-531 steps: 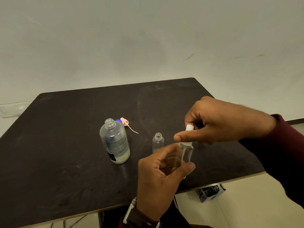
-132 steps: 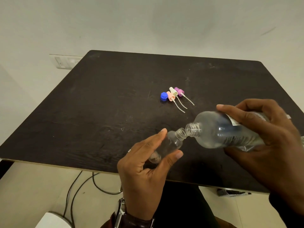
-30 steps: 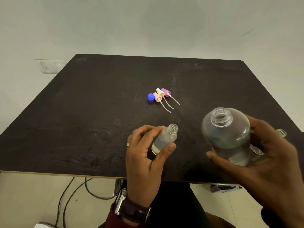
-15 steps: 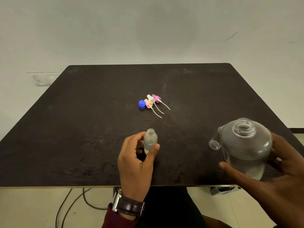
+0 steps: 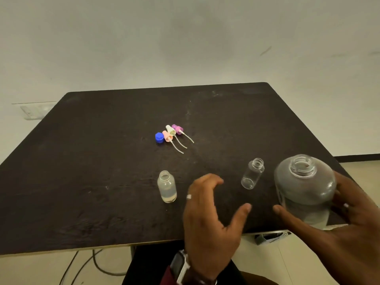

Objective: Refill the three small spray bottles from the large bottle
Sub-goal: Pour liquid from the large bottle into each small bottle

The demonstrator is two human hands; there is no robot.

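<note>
A small clear bottle (image 5: 167, 186) with liquid in its lower part stands uncapped on the dark table (image 5: 82, 161). To its right my left hand (image 5: 209, 210) hovers with fingers spread, holding nothing. A second small bottle (image 5: 252, 176), empty and uncapped, stands further right. My right hand (image 5: 349, 221) grips the large clear bottle (image 5: 304, 188), upright and uncapped, at the table's right front edge. I cannot see a third small bottle.
Near the table's middle lie a blue cap (image 5: 159, 137) and three spray heads with tubes: pink (image 5: 167, 136), white (image 5: 171, 129) and purple (image 5: 177, 128). Cables (image 5: 92, 264) hang below the front edge. A wall socket (image 5: 33, 112) is at left.
My left hand has let go of the partly filled small bottle and moved right, towards the empty one. The large bottle stays upright in my right hand.
</note>
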